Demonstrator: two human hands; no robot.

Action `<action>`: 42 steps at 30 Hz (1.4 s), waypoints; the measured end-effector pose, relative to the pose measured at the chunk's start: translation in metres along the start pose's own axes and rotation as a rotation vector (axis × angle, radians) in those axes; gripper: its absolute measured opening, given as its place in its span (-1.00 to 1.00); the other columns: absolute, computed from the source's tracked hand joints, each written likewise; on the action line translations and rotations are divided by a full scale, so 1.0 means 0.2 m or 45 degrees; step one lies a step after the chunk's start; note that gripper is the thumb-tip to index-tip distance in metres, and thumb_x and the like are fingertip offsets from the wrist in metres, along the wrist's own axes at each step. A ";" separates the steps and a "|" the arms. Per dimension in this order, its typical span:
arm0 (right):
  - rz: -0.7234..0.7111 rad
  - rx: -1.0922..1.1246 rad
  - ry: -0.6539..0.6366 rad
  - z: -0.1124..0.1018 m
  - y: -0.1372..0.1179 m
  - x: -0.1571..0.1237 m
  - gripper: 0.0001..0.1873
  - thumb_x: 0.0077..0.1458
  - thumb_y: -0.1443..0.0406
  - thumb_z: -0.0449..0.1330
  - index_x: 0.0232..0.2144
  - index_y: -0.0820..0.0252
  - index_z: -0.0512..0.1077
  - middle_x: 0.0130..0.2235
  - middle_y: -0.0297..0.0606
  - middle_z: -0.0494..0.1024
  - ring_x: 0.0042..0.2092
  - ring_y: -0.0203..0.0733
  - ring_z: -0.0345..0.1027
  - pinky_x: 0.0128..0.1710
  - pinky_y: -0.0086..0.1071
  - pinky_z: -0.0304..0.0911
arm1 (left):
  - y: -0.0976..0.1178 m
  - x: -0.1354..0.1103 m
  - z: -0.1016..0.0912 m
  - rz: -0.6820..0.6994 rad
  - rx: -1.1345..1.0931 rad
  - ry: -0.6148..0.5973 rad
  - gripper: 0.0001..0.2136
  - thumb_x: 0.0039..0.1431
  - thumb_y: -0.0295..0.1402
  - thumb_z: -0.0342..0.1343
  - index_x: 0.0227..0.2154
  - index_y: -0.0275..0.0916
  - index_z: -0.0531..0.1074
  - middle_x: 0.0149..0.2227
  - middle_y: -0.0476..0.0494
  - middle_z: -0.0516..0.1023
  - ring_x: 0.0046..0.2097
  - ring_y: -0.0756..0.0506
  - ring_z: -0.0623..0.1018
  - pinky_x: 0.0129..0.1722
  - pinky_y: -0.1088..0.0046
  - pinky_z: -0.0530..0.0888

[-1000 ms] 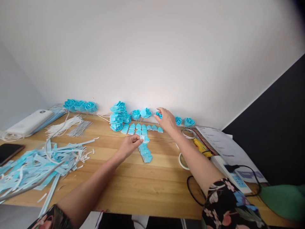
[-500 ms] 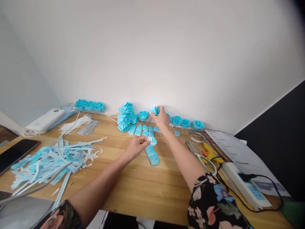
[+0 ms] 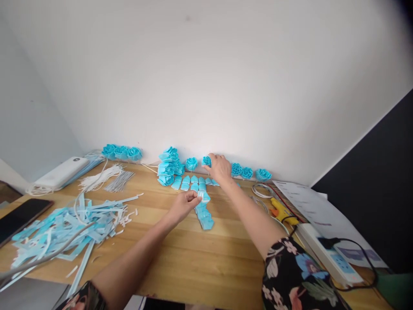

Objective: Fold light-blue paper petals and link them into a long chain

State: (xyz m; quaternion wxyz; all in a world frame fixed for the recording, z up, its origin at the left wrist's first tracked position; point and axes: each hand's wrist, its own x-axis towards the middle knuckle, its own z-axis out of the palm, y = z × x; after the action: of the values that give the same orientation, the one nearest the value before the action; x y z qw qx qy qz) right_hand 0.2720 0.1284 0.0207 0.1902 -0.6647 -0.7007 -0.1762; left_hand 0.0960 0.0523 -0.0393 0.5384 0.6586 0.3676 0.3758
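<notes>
Near the wall, my right hand has its fingers apart, beside a blue rose-shaped flower; the thumb is close to the flower's lower edge. Whether it still touches is hard to see. My left hand is closed, thumb against fingers, pinching a small white-and-blue petal piece over the wood table. Just below and right of it lies a column of overlapping blue petals. Short rows of cut petals lie behind the left hand. A stacked cluster of blue flowers stands to their left.
Blue strip scraps, a phone, a white power bank and grey wires lie left. On the right are a yellow glue gun, scissors, papers and a power strip with its cable.
The flower that was between my right fingers now stands lower by the wall, and those fingers have spread and shifted right of it. My left hand keeps its pinch. The view has tilted slightly.
</notes>
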 end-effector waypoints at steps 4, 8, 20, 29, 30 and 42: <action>-0.008 0.209 0.070 -0.10 0.00 -0.17 -0.58 0.23 0.07 -0.01 0.01 0.18 0.34 -0.14 -0.08 0.52 -0.09 -0.04 0.32 -0.17 -0.30 0.14 | 0.01 0.00 0.00 -0.004 0.005 0.006 -0.62 -0.03 -0.01 0.08 -0.58 -0.27 0.22 -0.60 0.10 0.13 -0.53 0.08 0.11 -0.51 0.52 0.05; -0.004 0.547 -0.117 -0.14 -0.02 -0.44 -0.70 0.25 0.15 -0.04 -0.18 0.10 0.43 -0.28 -0.28 0.55 -0.30 -0.24 0.37 -0.35 -0.43 0.10 | 0.00 0.00 0.01 0.012 -0.020 0.001 -0.61 -0.05 0.00 0.10 -0.58 -0.27 0.23 -0.60 0.10 0.13 -0.52 0.08 0.12 -0.51 0.52 0.05; 0.140 0.898 -0.085 -0.03 -0.01 -0.71 -0.69 0.20 0.25 -0.01 -0.49 0.17 0.44 -0.52 -0.36 0.48 -0.46 -0.31 0.27 -0.46 -0.49 0.04 | 0.02 -0.01 0.01 -0.061 0.019 0.018 -0.57 -0.10 0.06 0.14 -0.57 -0.26 0.23 -0.64 0.13 0.14 -0.57 0.10 0.10 -0.56 0.55 0.02; 0.246 0.566 0.088 -0.06 0.21 -0.49 -0.66 0.15 0.35 0.04 -0.02 0.15 0.37 -0.18 -0.23 0.55 -0.20 -0.18 0.39 -0.18 -0.38 0.24 | 0.00 -0.01 0.01 -0.061 0.000 0.005 -0.60 -0.06 0.02 0.13 -0.56 -0.25 0.22 -0.64 0.13 0.11 -0.57 0.10 0.07 -0.57 0.55 -0.02; 0.197 0.451 0.110 -0.06 0.22 -0.44 -0.61 0.14 0.36 0.06 0.04 0.19 0.33 -0.13 -0.17 0.52 -0.15 -0.15 0.37 -0.14 -0.35 0.23 | 0.00 -0.01 0.01 -0.045 0.002 0.006 -0.60 -0.05 0.01 0.12 -0.56 -0.25 0.22 -0.64 0.13 0.11 -0.57 0.10 0.07 -0.56 0.55 -0.01; 0.126 -0.174 0.079 0.15 0.21 -0.11 -0.41 0.10 0.29 0.16 0.16 0.26 0.11 -0.12 -0.02 0.45 -0.08 0.01 0.26 -0.05 -0.18 0.03 | 0.00 -0.02 -0.01 0.064 0.138 -0.002 -0.65 0.06 -0.06 0.05 -0.55 -0.26 0.23 -0.59 0.09 0.09 -0.53 0.07 0.11 -0.52 0.53 0.05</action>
State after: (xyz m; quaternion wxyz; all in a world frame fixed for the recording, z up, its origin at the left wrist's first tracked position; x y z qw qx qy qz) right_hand 0.3132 0.1268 -0.0159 0.1744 -0.7041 -0.6472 -0.2344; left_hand 0.0926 0.0506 -0.0400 0.4925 0.6962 0.3704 0.3682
